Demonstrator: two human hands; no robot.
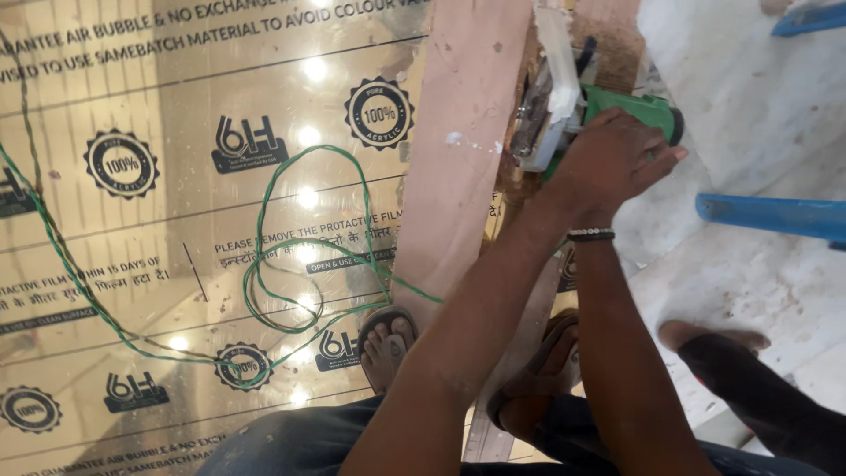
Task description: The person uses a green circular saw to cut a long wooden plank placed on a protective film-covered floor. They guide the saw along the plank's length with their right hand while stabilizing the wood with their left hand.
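A green power saw with a pale grey guard and base sits at the far end of a long pinkish board. Both my arms reach up to it. My right hand, with a bead bracelet at its wrist, grips the green handle. My left hand lies against it on the same handle; the two overlap and are hard to tell apart. Brown sawdust lies beyond the saw.
The board rests on a shiny gold sheet covered in printed film. A twisted green wire loops over it. My sandalled feet press down near me. Another person's foot and blue bars are on the right.
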